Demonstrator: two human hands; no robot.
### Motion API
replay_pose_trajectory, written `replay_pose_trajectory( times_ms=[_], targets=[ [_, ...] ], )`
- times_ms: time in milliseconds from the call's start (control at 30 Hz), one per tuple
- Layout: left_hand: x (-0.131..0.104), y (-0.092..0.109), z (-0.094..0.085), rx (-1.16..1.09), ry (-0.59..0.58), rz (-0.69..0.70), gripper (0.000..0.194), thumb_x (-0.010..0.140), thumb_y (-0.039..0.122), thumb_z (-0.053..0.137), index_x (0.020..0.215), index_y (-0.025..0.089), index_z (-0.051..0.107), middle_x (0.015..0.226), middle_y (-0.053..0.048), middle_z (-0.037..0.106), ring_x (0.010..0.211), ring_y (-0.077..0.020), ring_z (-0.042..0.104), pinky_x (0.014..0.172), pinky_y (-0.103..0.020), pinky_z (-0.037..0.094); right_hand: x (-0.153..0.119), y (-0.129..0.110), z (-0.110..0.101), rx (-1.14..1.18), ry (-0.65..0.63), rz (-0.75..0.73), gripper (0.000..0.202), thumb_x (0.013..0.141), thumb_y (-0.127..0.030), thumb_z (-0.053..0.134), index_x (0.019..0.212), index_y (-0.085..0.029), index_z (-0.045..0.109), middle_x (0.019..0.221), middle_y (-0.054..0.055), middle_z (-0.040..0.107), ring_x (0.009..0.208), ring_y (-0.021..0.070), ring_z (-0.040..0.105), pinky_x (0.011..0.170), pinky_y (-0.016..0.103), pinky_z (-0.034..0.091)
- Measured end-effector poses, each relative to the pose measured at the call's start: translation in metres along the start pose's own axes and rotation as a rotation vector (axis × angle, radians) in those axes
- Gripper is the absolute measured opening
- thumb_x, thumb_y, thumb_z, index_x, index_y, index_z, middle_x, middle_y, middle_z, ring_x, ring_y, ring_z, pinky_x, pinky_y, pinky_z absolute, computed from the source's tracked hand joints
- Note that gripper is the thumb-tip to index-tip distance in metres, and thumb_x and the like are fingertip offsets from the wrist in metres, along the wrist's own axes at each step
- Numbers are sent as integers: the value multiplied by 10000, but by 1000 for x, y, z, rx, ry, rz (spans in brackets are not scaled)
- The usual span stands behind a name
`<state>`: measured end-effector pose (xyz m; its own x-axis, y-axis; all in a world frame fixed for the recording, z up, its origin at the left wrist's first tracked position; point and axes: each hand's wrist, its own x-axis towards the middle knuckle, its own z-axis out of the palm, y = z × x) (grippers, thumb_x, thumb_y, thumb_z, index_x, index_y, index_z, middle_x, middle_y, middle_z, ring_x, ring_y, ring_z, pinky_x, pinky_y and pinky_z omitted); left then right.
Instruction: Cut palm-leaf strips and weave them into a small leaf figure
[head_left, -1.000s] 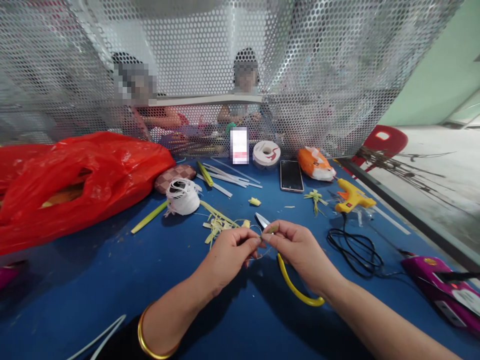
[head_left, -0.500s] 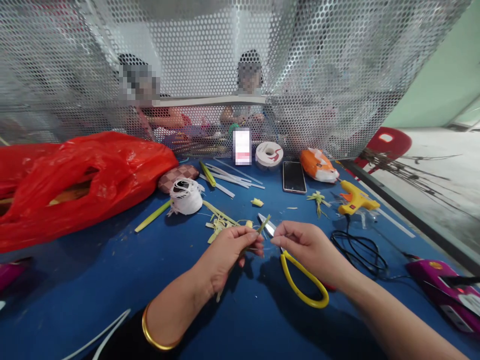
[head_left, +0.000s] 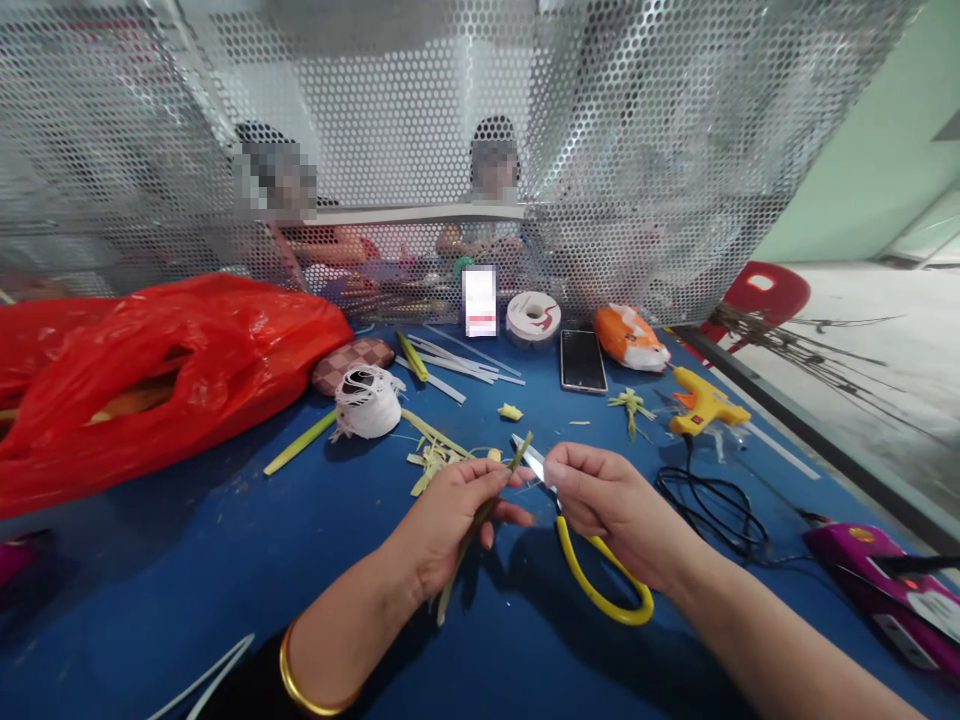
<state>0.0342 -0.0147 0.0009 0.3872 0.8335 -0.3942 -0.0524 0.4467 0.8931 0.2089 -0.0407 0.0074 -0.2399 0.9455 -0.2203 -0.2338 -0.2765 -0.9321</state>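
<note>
My left hand is closed on a narrow green plant strip; its tip sticks up past the thumb and its paler tail hangs below the palm. Close by on the right, the fingers of my right hand are pinched together. A faint thin line shows between the hands, but what the right fingertips hold is too small to make out. Yellow-handled scissors lie on the blue table, partly under my right hand. Pale green scraps lie beyond my left hand, with a small yellow-green piece farther off.
At left are a red plastic bag and a roll of white cord. Farther back stand a ribbon spool and a phone. A yellow glue gun and purple device lie at right. People sit behind the perforated screen.
My left fingers have loosened and spread a little, showing more of the strip under the palm. The right hand stays pinched close by. The whole view has shifted slightly.
</note>
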Motion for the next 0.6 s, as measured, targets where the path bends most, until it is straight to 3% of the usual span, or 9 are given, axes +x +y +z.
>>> replay_pose_trajectory(
  times_ms=[100,167,367,467,600],
  targets=[
    [-2,-2,3,-63,-134,-55,207,796,327,662,821,127,617,964,-89,676,582,-129,677,368,-165,338,0,2,4,49,-78,30,357,759,-482,722,723,-168,556,454,-123,260,418,38,126,422,225,95],
    [-2,-3,3,-58,-163,-83,203,800,323,648,815,129,590,931,-84,679,573,-134,676,422,-186,418,0,3,6,42,-78,30,388,738,-500,737,703,-172,534,463,-116,297,414,31,134,422,223,99],
    [-2,-3,1,-23,-44,-41,174,819,314,598,762,155,556,592,26,555,482,-101,572,520,-230,479,1,6,6,-236,16,-95,332,760,-484,697,727,-183,560,511,-91,339,448,59,222,428,223,165],
    [-3,-1,1,-40,-44,-16,166,795,305,622,739,160,564,584,38,523,489,-97,549,558,-250,493,1,6,3,-487,104,-219,191,785,-369,674,791,-189,610,512,-91,314,489,83,262,465,230,210],
    [-4,0,1,-12,-28,10,150,790,281,625,729,149,590,600,18,544,528,-104,573,578,-240,479,0,7,0,-681,122,-285,171,832,-324,607,735,-185,632,563,-46,453,532,100,348,504,244,270]
  ],
)
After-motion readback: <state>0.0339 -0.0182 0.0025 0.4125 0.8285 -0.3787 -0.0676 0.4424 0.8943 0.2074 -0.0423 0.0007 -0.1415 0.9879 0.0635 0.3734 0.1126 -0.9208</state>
